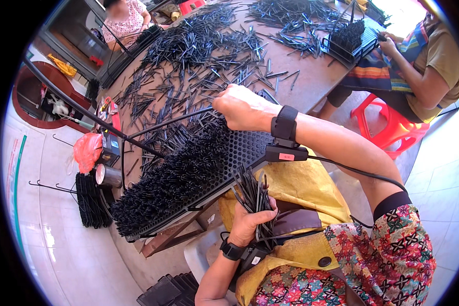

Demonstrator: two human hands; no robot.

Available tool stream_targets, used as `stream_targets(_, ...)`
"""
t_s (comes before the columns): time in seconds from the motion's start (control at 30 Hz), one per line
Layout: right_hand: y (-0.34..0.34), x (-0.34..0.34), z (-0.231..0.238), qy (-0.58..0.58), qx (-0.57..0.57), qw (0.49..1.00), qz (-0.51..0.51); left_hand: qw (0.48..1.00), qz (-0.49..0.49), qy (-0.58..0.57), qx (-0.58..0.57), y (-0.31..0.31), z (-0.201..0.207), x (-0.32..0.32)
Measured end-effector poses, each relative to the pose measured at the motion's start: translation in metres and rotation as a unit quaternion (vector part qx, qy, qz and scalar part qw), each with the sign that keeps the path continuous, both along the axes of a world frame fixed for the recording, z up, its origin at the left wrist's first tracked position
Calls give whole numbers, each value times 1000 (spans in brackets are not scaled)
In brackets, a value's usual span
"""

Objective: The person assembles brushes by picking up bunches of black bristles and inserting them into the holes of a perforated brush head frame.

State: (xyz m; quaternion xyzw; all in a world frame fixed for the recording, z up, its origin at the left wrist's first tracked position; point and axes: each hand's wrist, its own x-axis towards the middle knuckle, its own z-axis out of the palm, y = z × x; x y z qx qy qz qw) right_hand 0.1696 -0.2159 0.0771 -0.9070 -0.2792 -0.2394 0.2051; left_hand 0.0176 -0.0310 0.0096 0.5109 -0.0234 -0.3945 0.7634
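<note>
While the left grip (pixel 251 220) pinches one bunch of black strips (pixel 253 191) between thumb and fingers, the right grip (pixel 242 108) is curled above one perforated tray (pixel 247 149); whether it pinches anything, I cannot tell. Working well probably means holding the bunch loosely near the tray's bare holes, each piece upright. Beyond the right grip, rightward, is a second tray (pixel 371 32); loose strips (pixel 199 46) ahead on the bench (pixel 322 76) defy counting.
</note>
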Motion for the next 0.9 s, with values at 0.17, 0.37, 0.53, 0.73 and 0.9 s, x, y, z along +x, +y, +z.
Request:
stream_targets(0.17,-6,-13,-19,-27,-74,997,-1,1000,5,-1,-5,1,-2,0)
stream_targets(0.37,-13,-81,-36,-64,110,992,-6,1000,14,6,1,2,-6,0)
stream_targets(0.53,-5,-132,-32,302,331,894,-12,1000,12,-12,1,0,-3,1)
stream_targets(0.73,0,-139,-37,281,332,900,-36,1000,9,-22,12,1,3,-1)
stream_targets(0.9,3,-142,-39,290,399,870,-7,1000,3,-2,-19,1,0,-1)
